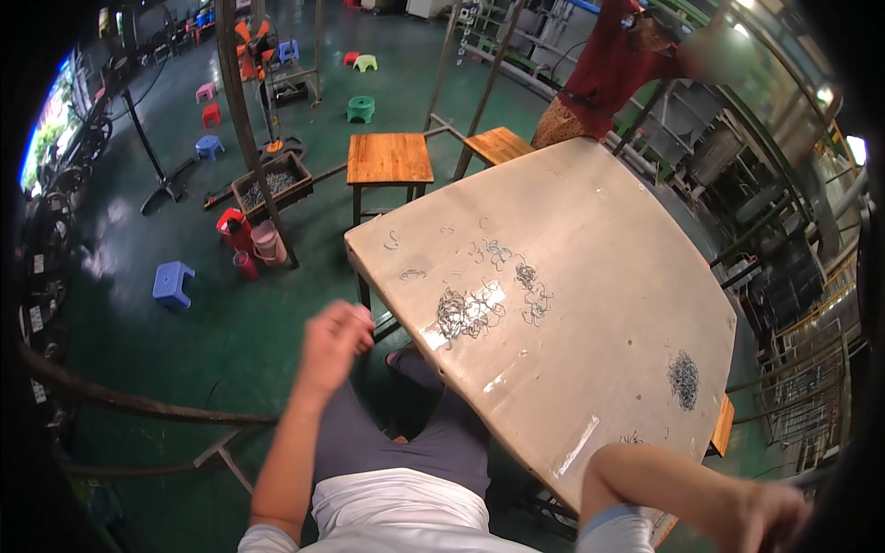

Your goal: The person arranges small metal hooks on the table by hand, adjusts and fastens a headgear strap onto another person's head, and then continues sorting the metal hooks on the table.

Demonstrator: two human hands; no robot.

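My left hand (334, 343) hangs in the air just off the table's near left edge, its fingers curled together. Whatever they may hold is hidden. My right hand (772, 518) is stretched out past the table at the lower right, and its fingers are smeared by motion. On the pale covered table (590, 276) lies a loose pile of small bent metal hooks (458, 313), closest to my left hand. Smaller clusters of hooks (535, 300) are scattered beyond it. A denser heap of metal pieces (683, 380) sits toward the right side, and a few more lie partly behind my right forearm.
Wooden stools (390, 158) stand at the table's far left side. A crate of metal parts (272, 184), buckets (268, 243) and a blue plastic stool (172, 284) are on the green floor. Across the table is another person in a red top (613, 69), arms raised.
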